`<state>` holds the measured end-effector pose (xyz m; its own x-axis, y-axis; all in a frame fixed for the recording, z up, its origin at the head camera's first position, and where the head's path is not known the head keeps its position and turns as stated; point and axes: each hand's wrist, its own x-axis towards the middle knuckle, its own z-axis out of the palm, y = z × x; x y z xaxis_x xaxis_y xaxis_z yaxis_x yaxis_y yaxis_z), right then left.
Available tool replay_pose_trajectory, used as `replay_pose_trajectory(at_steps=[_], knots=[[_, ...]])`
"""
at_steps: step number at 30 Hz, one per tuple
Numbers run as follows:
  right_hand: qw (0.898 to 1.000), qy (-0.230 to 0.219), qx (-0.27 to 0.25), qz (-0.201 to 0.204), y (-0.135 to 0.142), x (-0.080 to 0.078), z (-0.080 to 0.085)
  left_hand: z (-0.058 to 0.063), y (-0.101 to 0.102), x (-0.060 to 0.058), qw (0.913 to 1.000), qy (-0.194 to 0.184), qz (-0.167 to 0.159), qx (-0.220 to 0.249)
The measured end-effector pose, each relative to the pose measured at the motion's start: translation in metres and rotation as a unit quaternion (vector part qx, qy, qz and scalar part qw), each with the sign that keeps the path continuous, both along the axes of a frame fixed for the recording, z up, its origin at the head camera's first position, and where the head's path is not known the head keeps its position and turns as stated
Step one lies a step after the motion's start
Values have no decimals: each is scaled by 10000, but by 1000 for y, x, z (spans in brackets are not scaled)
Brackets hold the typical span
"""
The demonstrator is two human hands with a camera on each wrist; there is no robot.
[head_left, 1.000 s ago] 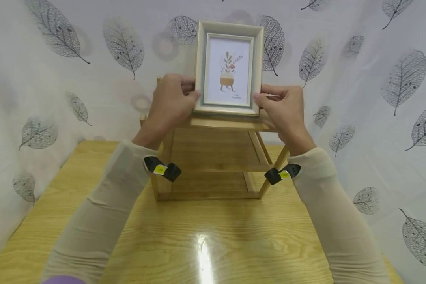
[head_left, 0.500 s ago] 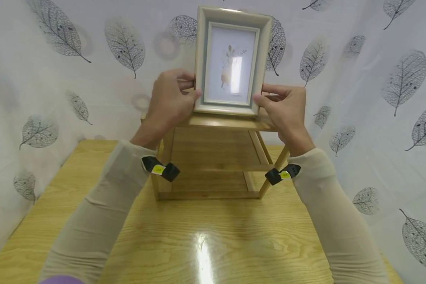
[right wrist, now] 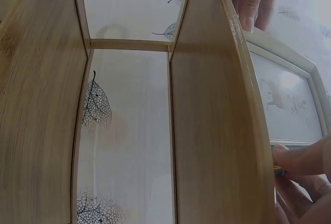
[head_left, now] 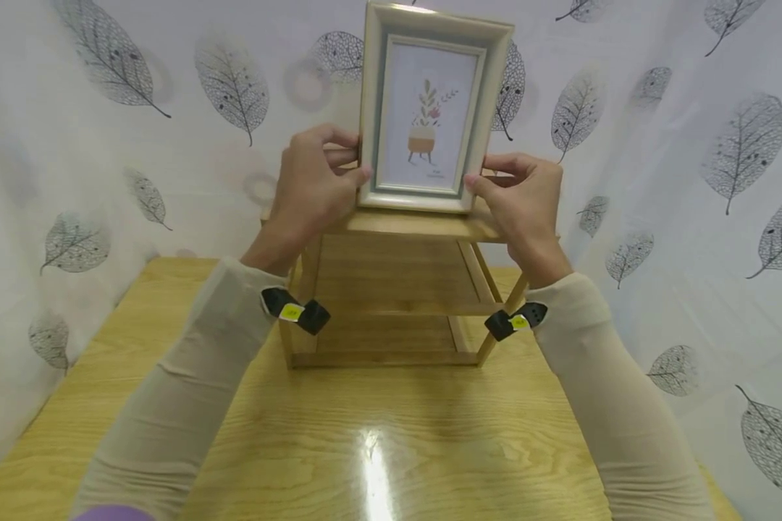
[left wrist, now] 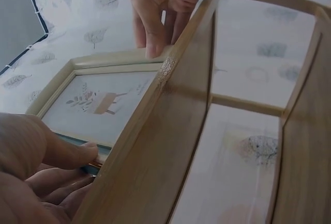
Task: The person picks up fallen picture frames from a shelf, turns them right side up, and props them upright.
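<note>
A cream picture frame with a potted-plant print stands over the top board of a wooden shelf rack in the head view, its bottom edge right at that board. My left hand pinches the lower left side, thumb on the front and fingers round behind the edge. At the lower right side, my right hand pinches it the same way. Both thumbs also show on the picture frame in the left wrist view. In the right wrist view the picture frame is partly hidden by the rack's top board.
The rack has two lower boards, the middle shelf and the bottom shelf. It stands on a wood-grain table. Behind hangs a white curtain with leaf prints. Something purple shows at the lower left edge.
The picture frame's top has come nearer and higher in the head view, leaning slightly right. A glare on its glass half a second ago has gone. Both hands keep their hold, nearly in place.
</note>
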<state>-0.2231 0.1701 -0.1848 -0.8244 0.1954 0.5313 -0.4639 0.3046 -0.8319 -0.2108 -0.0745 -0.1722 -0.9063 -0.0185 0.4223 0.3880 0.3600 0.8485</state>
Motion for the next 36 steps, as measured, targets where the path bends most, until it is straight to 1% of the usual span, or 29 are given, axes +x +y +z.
replay_pose_trajectory(at_steps=[6,13,16,20,23,28,32,36], knots=[[9997,-144,-191,48,-1,1,1,-1,-3,-1,9999,-112,-21,72],[9997,-183,-145,27,-1,0,2,1,-4,-1,9994,-153,-234,197],[9996,-236,-135,1,0,0,2,0,-4,-2,9997,-78,-222,79],[9996,-232,-149,13,1,0,3,-1,-4,-4,9996,188,-141,-122],[9996,-189,-181,51,0,0,3,-1,-4,-5,9994,233,-249,-66],[9994,-180,-264,106,-1,-1,2,-1,-2,-6,9986,154,-507,-48],[9992,-190,-335,131,-1,-2,1,-1,-2,-7,9982,146,-562,-123],[9993,-212,-285,70,-1,-3,0,-2,-2,-6,9980,55,-626,-34]])
